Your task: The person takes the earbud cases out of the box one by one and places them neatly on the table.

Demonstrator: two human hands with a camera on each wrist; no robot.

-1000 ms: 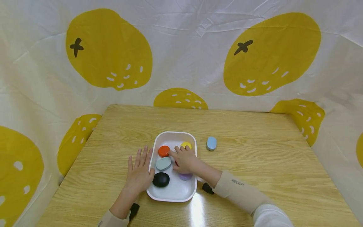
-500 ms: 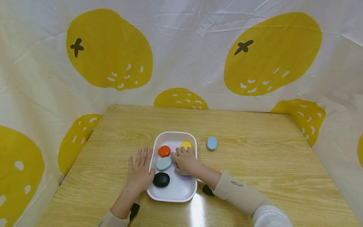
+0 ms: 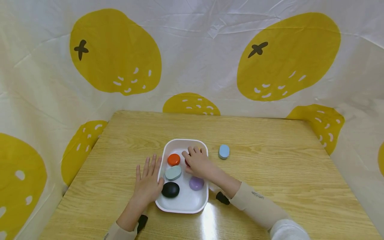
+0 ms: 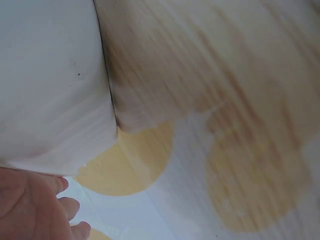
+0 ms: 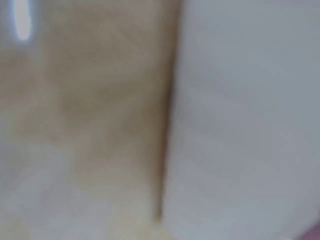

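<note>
A white tray (image 3: 183, 208) stands on the wooden table, holding several smooth, pebble-like pieces. My left hand (image 3: 147, 186) rests with straight fingers along its left side, thumb at the rim beside a black piece (image 3: 170, 190). Inside the tray, the curled fingers of my right hand (image 3: 199, 163) grip a dark red piece (image 3: 187, 162), mostly covered by the hand. An orange-red piece (image 3: 173, 159) and a pale grey-green oval piece (image 3: 173, 173) lie to its left. Nearer me is a purple piece (image 3: 196, 183). The yellow piece is almost wholly hidden behind the right hand.
A light blue oval block (image 3: 223, 151) lies on the table (image 3: 270, 160) to the right of the tray. A white curtain (image 3: 198, 60) with yellow fruit prints hangs behind and beside the table. The right wrist view is blurred, showing mostly the tray's outer wall (image 5: 240, 120).
My right hand has moved away from me inside the tray with the dark red piece, uncovering the purple piece and covering the yellow one. The left hand has stayed in place.
</note>
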